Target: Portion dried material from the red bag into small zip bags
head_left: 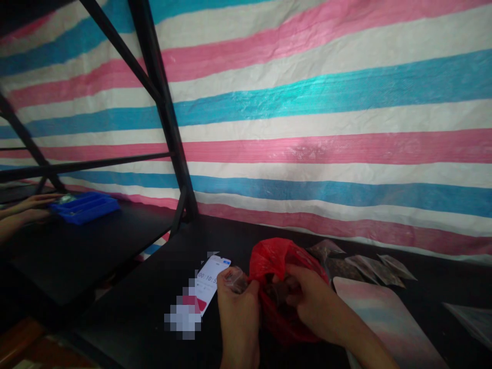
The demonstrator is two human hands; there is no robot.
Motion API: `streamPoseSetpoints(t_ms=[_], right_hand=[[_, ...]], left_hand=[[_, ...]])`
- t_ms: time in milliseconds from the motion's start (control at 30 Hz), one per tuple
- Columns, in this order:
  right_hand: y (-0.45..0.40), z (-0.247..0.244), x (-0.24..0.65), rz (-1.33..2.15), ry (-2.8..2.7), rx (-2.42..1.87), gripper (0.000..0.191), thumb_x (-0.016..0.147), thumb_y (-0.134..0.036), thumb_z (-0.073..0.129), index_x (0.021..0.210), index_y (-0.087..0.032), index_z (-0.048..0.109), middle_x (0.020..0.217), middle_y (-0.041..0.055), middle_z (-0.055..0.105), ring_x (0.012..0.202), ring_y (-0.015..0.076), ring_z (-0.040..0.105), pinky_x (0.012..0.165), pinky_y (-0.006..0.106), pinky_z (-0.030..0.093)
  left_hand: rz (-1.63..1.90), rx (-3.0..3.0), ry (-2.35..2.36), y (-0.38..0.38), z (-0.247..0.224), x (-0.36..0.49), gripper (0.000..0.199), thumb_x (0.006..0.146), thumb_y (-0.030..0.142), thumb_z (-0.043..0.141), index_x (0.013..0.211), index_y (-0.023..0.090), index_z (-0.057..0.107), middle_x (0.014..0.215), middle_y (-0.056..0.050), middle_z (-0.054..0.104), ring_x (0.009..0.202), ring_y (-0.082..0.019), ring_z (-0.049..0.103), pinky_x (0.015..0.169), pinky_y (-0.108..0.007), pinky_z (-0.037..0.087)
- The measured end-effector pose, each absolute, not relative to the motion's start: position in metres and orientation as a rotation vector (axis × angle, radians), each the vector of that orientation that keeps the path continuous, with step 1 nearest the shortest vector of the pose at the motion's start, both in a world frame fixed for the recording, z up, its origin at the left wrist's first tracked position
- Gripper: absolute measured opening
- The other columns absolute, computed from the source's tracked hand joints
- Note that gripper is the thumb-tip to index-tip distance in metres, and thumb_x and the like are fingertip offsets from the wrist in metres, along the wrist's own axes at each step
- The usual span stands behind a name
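Note:
A red plastic bag point(271, 256) stands open on the black table, with dark contents that I cannot make out. My left hand point(239, 312) is closed on a small clear plastic bag point(236, 281) at the red bag's left edge. Inside the opening of the red bag, the fingers of my right hand point(313, 300) are pressed together; what they hold, if anything, is hidden. To the left of my left hand lies a phone point(212, 279) with a timer on its lit screen.
Several clear packets with dark contents point(371, 269) lie behind a pale, shiny flat board point(380, 312) at the right. Another clear bag point(471, 320) is at the far right. A black metal frame point(169, 118) rises at the left. Beyond it, another person's hands point(33, 207) touch a blue tray point(86, 207).

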State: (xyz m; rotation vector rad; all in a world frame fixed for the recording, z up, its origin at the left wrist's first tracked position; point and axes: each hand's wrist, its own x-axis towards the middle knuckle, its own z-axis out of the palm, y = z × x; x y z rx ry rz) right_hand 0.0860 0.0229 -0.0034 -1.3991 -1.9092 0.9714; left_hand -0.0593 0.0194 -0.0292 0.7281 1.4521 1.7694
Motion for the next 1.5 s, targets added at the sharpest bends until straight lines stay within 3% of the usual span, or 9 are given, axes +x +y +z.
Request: streamPoseSetpoints(t_ms=[100, 300, 500, 667, 833, 967, 1167, 1400, 1500], right_hand=[[0.019, 0.000, 0.082, 1.185, -1.834, -1.254, 0.045, 0.069, 0.004, 0.049, 0.101, -0.019, 0.070, 0.103, 0.0044, 0.080, 0.100, 0.0218, 0.075, 0.088, 0.030, 0.054], [0.023, -0.010, 0.084, 1.224, -1.737, -1.258, 0.042, 0.068, -0.003, 0.054, 0.103, -0.020, 0.071, 0.095, 0.0034, 0.079, 0.097, 0.0239, 0.075, 0.092, 0.036, 0.054], [0.027, -0.012, 0.092, 1.423, -1.604, -1.069, 0.037, 0.072, -0.018, 0.066, 0.109, -0.020, 0.069, 0.103, 0.0061, 0.077, 0.098, 0.0228, 0.074, 0.090, 0.036, 0.054], [0.025, 0.000, 0.098, 1.475, -1.557, -0.981, 0.031, 0.076, -0.033, 0.073, 0.105, -0.022, 0.068, 0.102, 0.0061, 0.078, 0.096, 0.0224, 0.075, 0.093, 0.038, 0.054], [0.021, 0.018, 0.103, 1.363, -1.525, -1.012, 0.030, 0.079, -0.035, 0.072, 0.107, -0.024, 0.070, 0.109, 0.0065, 0.078, 0.106, 0.0243, 0.074, 0.099, 0.040, 0.055], [0.015, 0.031, 0.092, 1.214, -1.608, -0.996, 0.025, 0.083, -0.024, 0.064, 0.107, -0.025, 0.070, 0.110, 0.0050, 0.077, 0.107, 0.0232, 0.073, 0.100, 0.039, 0.055], [0.004, 0.038, 0.067, 0.675, -2.000, -1.176, 0.046, 0.082, 0.001, 0.046, 0.102, -0.027, 0.076, 0.122, 0.0047, 0.071, 0.108, 0.0205, 0.070, 0.106, 0.039, 0.052], [-0.002, 0.044, 0.062, 0.617, -2.119, -1.141, 0.051, 0.090, 0.001, 0.045, 0.117, -0.028, 0.077, 0.125, 0.0057, 0.069, 0.107, 0.0202, 0.071, 0.098, 0.035, 0.058], [-0.003, 0.044, 0.063, 0.633, -2.106, -1.134, 0.059, 0.083, 0.006, 0.047, 0.117, -0.030, 0.079, 0.129, 0.0046, 0.069, 0.114, 0.0206, 0.070, 0.101, 0.035, 0.057]], left_hand=[[1.732, 0.672, 1.448, 0.017, -0.025, -0.060, 0.036, 0.070, 0.006, 0.060, 0.101, 0.023, 0.052, 0.068, 0.008, 0.059, 0.052, -0.013, 0.059, 0.047, -0.023, 0.049], [1.714, 0.724, 1.451, 0.019, -0.022, -0.063, 0.040, 0.071, 0.006, 0.060, 0.105, 0.025, 0.049, 0.070, 0.009, 0.056, 0.053, -0.012, 0.056, 0.048, -0.022, 0.047], [1.738, 0.934, 1.439, 0.018, -0.015, -0.069, 0.024, 0.070, 0.019, 0.066, 0.090, 0.024, 0.053, 0.075, 0.006, 0.054, 0.065, -0.014, 0.055, 0.058, -0.024, 0.048], [1.743, 1.130, 1.417, 0.015, -0.016, -0.073, 0.014, 0.081, 0.031, 0.067, 0.082, 0.025, 0.054, 0.073, 0.005, 0.051, 0.066, -0.016, 0.052, 0.062, -0.027, 0.046], [1.645, 1.440, 1.519, 0.012, -0.023, -0.072, 0.017, 0.095, 0.038, 0.059, 0.101, 0.024, 0.066, 0.097, -0.006, 0.067, 0.091, -0.026, 0.064, 0.083, -0.039, 0.050], [1.509, 1.625, 1.555, 0.010, -0.027, -0.067, 0.027, 0.100, 0.038, 0.049, 0.107, 0.024, 0.070, 0.103, -0.011, 0.071, 0.100, -0.032, 0.064, 0.089, -0.047, 0.049], [1.465, 1.620, 1.615, 0.011, -0.032, -0.066, 0.025, 0.091, 0.030, 0.055, 0.111, 0.024, 0.069, 0.111, -0.013, 0.071, 0.109, -0.036, 0.065, 0.094, -0.051, 0.048], [1.418, 1.700, 1.583, 0.010, -0.038, -0.070, 0.023, 0.091, 0.030, 0.059, 0.112, 0.024, 0.067, 0.113, -0.011, 0.070, 0.110, -0.034, 0.063, 0.097, -0.049, 0.048], [1.427, 1.676, 1.576, 0.009, -0.038, -0.067, 0.026, 0.088, 0.029, 0.061, 0.112, 0.025, 0.068, 0.113, -0.011, 0.071, 0.109, -0.034, 0.063, 0.094, -0.049, 0.049]])
